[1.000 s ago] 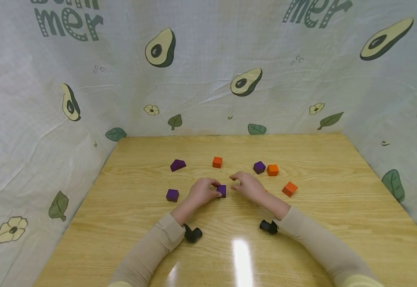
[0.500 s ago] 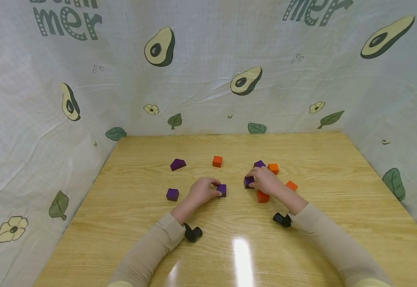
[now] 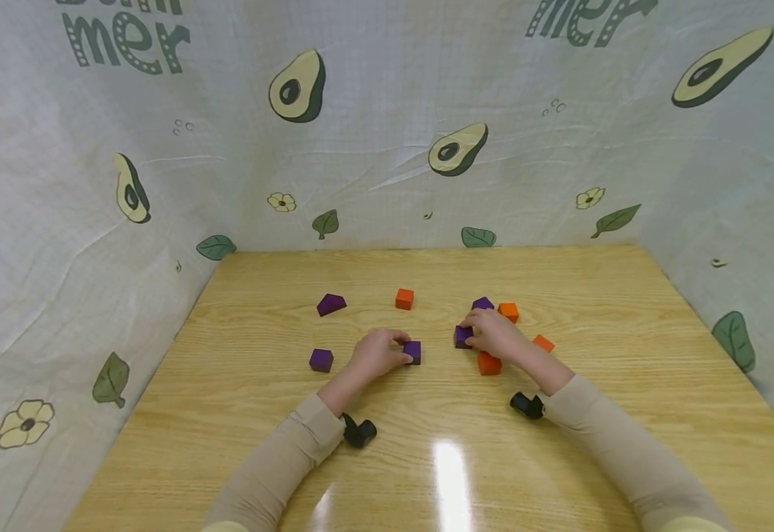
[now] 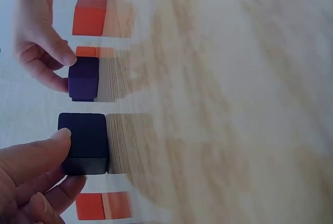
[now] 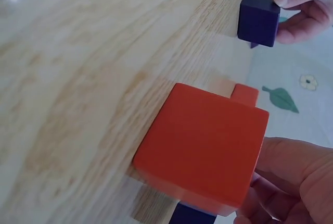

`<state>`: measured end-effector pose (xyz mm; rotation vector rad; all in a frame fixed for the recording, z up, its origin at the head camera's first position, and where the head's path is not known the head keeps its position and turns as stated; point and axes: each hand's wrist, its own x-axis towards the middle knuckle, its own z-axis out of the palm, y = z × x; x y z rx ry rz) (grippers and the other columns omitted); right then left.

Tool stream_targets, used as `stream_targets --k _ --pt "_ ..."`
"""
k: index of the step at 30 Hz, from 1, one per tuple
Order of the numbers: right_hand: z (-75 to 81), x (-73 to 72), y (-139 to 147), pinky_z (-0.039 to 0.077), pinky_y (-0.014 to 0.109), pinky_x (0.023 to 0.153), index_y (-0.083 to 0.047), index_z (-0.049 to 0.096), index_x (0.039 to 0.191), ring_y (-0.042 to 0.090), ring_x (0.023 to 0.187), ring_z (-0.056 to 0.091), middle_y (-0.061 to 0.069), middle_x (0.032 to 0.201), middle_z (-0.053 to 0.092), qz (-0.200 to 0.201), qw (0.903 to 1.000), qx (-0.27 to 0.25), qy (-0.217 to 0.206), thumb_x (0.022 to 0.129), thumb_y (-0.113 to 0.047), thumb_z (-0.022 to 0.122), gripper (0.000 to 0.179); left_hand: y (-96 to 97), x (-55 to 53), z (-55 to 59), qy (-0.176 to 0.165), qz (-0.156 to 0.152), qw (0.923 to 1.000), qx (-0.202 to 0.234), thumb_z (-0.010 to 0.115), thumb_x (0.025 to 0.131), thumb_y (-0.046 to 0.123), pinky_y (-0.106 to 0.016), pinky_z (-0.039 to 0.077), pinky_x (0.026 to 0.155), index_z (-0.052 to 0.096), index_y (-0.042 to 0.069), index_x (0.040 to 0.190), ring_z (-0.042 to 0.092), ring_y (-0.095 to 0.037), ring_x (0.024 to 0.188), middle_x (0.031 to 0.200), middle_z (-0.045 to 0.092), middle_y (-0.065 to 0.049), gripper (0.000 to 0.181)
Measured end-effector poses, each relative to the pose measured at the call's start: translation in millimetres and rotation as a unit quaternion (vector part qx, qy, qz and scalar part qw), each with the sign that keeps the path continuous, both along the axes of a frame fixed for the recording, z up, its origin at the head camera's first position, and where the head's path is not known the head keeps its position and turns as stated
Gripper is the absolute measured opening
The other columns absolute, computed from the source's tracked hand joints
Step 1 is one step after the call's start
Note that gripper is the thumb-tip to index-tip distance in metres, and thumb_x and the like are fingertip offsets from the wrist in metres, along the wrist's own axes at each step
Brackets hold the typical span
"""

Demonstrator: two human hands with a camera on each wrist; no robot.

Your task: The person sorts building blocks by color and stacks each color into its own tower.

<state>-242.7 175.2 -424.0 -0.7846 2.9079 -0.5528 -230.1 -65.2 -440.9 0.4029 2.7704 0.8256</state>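
In the head view my left hand (image 3: 378, 353) pinches a dark purple cube (image 3: 413, 352) at the middle of the table. The left wrist view shows the thumb on this cube's (image 4: 86, 135) side, fingers beneath. To the right, my right hand (image 3: 496, 334) pinches a second purple cube (image 3: 463, 338) between thumb and fingertips, close over the wood. A red-orange block (image 3: 489, 363) lies just below that hand; in the right wrist view this block (image 5: 203, 146) hides much of the held cube. A purple many-sided block (image 3: 483, 303) is partly covered behind the right hand.
Orange blocks stand at the back middle (image 3: 404, 298), behind the right hand (image 3: 508, 312) and beside the right wrist (image 3: 542, 343). Left on the table (image 3: 240, 414) lie a purple trapezoid block (image 3: 331, 304) and a purple block (image 3: 321, 360). A patterned cloth (image 3: 373, 148) encloses the table.
My right hand has moved right, away from the left hand's cube, and taken hold of another purple cube. The red-orange block below it came into view. The left hand stays put.
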Motion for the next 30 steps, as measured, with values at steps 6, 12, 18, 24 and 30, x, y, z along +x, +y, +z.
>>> stream_targets --k 6,12,18,24,30 --pt "0.1 0.1 0 0.048 0.043 0.084 0.005 0.064 0.108 0.035 0.103 0.056 0.022 0.112 0.059 0.005 0.9999 -0.002 -0.012 0.083 -0.006 0.065 0.027 0.1 -1.0 0.5 -0.003 0.001 1.0000 -0.001 0.071 0.080 0.026 -0.036 0.045 0.082 0.066 0.016 0.111 0.057 -0.020 0.101 0.108 0.064 -0.001 0.033" --pt "-0.4 -0.2 -2 0.050 0.040 0.081 0.005 0.065 0.105 0.033 0.100 0.058 0.020 0.109 0.060 0.024 0.9997 0.000 0.004 0.081 -0.005 0.067 0.026 -0.1 -1.5 1.7 -0.005 0.001 1.0000 -0.001 0.071 0.080 0.025 -0.036 0.045 0.084 0.066 0.015 0.111 0.057 -0.020 0.101 0.109 0.064 -0.002 0.033" --pt "1.1 2.6 -8 0.051 0.037 0.077 0.006 0.067 0.101 0.031 0.094 0.060 0.018 0.102 0.063 0.051 0.9983 0.008 0.026 0.077 -0.005 0.071 0.026 -0.4 -0.8 2.4 -0.005 0.000 1.0000 0.000 0.071 0.080 0.026 -0.036 0.045 0.082 0.066 0.015 0.110 0.058 -0.020 0.099 0.107 0.064 -0.002 0.032" --pt "1.4 6.9 -17 0.051 0.036 0.077 0.004 0.067 0.101 0.028 0.093 0.061 0.016 0.102 0.064 0.054 0.9979 0.029 0.018 0.078 -0.007 0.071 0.026 0.0 -1.0 1.3 -0.005 0.002 1.0000 0.002 0.071 0.080 0.026 -0.035 0.045 0.082 0.066 0.016 0.110 0.058 -0.020 0.099 0.107 0.065 -0.002 0.033" --pt "-0.2 10.7 -28 0.051 0.036 0.079 0.002 0.068 0.100 0.026 0.093 0.062 0.014 0.102 0.065 0.058 0.9979 0.023 0.016 0.078 -0.008 0.071 0.025 0.2 -1.8 0.5 -0.005 0.001 1.0000 -0.004 0.072 0.079 0.026 -0.035 0.046 0.081 0.067 0.016 0.110 0.058 -0.019 0.099 0.107 0.065 -0.001 0.033"
